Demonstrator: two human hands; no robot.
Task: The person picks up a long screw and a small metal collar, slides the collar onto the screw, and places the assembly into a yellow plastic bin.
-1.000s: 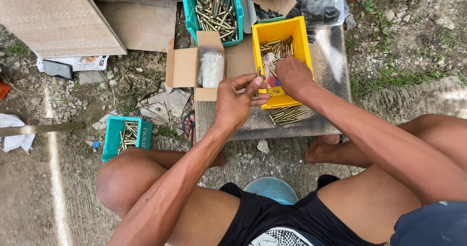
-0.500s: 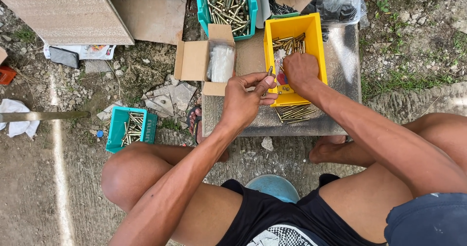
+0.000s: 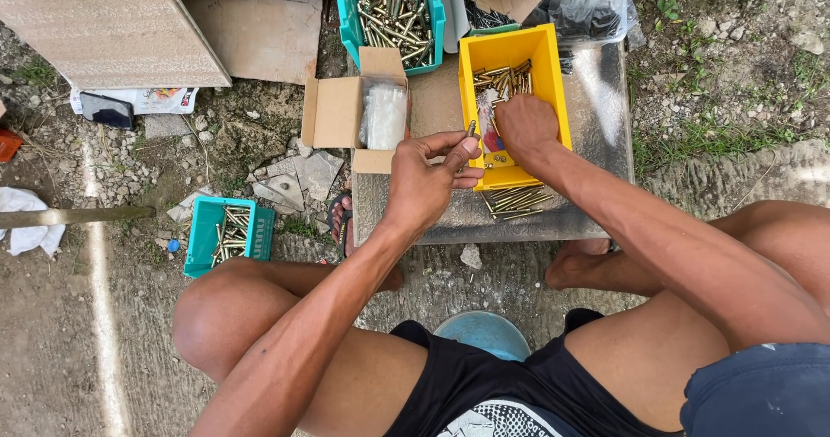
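Left hand (image 3: 428, 178) pinches a small bolt (image 3: 470, 129) | right hand (image 3: 523, 126), curled, digs in yellow bin (image 3: 553, 82) at slab's (image 3: 605, 143) front edge | risk: loose pinch drops bolt

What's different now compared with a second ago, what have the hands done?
The right hand has moved from the yellow bin's near edge deeper into the yellow bin, onto the brass bolts. The left hand has drawn slightly apart from it and now holds a small bolt upright between fingertips. The open cardboard box, both teal bins and the loose bolts on the metal sheet stayed put.
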